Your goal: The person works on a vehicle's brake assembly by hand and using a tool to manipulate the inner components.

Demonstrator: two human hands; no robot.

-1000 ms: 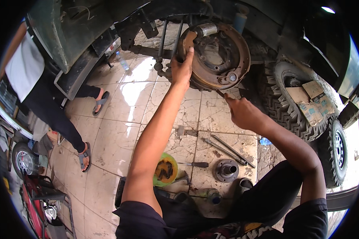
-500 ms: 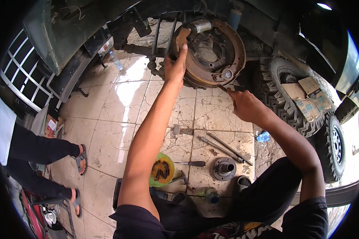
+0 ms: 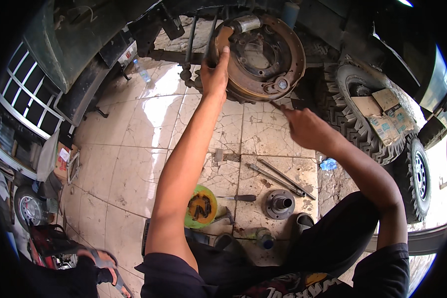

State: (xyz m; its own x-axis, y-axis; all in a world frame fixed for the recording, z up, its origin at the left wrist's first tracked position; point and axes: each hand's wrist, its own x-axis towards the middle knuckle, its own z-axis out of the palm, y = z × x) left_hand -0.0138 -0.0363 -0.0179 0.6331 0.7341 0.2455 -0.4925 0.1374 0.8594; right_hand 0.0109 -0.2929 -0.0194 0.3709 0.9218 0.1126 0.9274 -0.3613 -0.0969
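Observation:
A rusty drum brake assembly (image 3: 256, 92) hangs ahead of me under the vehicle, with curved brake shoes around a backing plate and a silver cylinder (image 3: 247, 23) at its top. My left hand (image 3: 215, 77) is closed round the left brake shoe (image 3: 224, 38), thumb on its front face; the other fingers are hidden behind it. Below the assembly's lower right edge, my right hand (image 3: 305, 128) is closed on a thin dark tool (image 3: 278, 106). Its tip is close to the lower rim; its exact kind and whether it touches cannot be told.
On the cracked tiles lie two metal rods (image 3: 278, 176), a wheel hub (image 3: 280, 204), a screwdriver (image 3: 244, 197), a green bowl of small parts in brownish liquid (image 3: 212, 218) and a bottle (image 3: 265, 239). Large tyres (image 3: 350, 119) stand right. Another person's sandalled feet (image 3: 104, 260) are lower left.
The brake assembly appears slightly higher and further left in view, both hands still at it. My right hand sits a little further below its rim. The other person has stepped nearer the lower edge.

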